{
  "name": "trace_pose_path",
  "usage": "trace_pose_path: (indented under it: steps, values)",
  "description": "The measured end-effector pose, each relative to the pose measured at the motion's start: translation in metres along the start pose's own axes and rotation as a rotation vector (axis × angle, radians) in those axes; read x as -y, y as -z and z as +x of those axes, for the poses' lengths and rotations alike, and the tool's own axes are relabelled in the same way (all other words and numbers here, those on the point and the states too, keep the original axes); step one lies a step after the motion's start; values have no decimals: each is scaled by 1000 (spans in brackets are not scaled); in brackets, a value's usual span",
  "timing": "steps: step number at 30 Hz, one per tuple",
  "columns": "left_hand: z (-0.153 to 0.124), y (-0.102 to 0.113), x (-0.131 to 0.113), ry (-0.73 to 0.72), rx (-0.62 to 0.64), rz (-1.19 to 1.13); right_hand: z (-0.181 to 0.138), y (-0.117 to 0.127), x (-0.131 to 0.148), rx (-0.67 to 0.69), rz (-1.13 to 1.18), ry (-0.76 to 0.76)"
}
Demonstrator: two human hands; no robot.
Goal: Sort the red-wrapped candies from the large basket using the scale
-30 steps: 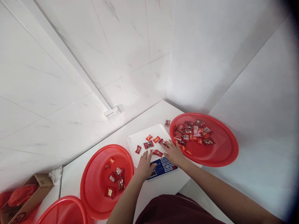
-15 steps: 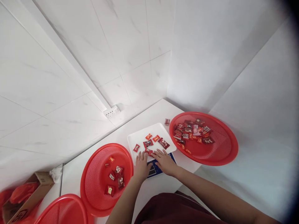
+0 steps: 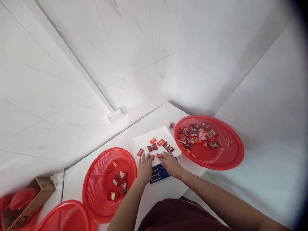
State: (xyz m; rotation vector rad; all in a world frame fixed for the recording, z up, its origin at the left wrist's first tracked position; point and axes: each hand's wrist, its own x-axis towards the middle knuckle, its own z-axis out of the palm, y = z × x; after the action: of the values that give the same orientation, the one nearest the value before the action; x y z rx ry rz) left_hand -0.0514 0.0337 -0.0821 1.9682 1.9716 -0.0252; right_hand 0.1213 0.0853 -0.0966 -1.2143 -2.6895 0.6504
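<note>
A blue scale [image 3: 157, 174] with a white weighing tray [image 3: 145, 141] stands on the white table between two red mesh baskets. Several red wrapped candies [image 3: 152, 148] lie on the tray. My left hand [image 3: 145, 167] rests at the tray's near edge, fingers stretched flat, fingertips by a candy [image 3: 151, 157]. My right hand [image 3: 171, 164] lies flat beside it over the scale's keypad, fingertips touching another candy [image 3: 159, 156]. Neither hand grips anything.
The right red basket [image 3: 229, 162] holds many candies; the left red basket [image 3: 96, 189] holds several. One candy [image 3: 171, 125] lies loose on the table. A third red basket [image 3: 64, 216] and a cardboard box [image 3: 26, 205] sit at the lower left. A wall socket [image 3: 114, 115] is behind.
Both hands slid left along the tray's near edge, the right away from the right basket. The two nearest candies moved with the fingertips. The scale's keypad is now mostly covered.
</note>
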Motion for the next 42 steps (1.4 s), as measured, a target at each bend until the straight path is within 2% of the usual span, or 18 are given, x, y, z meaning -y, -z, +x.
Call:
trace_pose_path:
  steps: [9, 16, 19, 22, 27, 30, 32, 36, 42]
  values:
    - [13, 3, 7, 87, -157, 8, 1, 3, -10, -77, 134, 28]
    - [14, 6, 12, 56, -299, -85, -2, 13, -7, -161, 413, -137]
    - [7, 7, 6, 65, -353, -315, -4, 17, -5, -203, 585, -234]
    - [-5, 8, -2, 176, -348, -690, -6, 18, -5, -204, 890, -387]
    - [-42, 12, -7, 404, -146, -1523, -16, 31, -17, -147, 1497, -615]
    - [-66, 18, 1, 541, -45, -1856, -27, 46, -29, -145, 1711, -711]
    - [-79, 22, 9, 604, -47, -1984, -33, 55, -36, -151, 1812, -746]
    - [-90, 29, 21, 666, -142, -2101, -38, 66, -44, -186, 1922, -754]
    - [-86, 40, 21, 667, -224, -2123, -38, 67, -43, -158, 1872, -672]
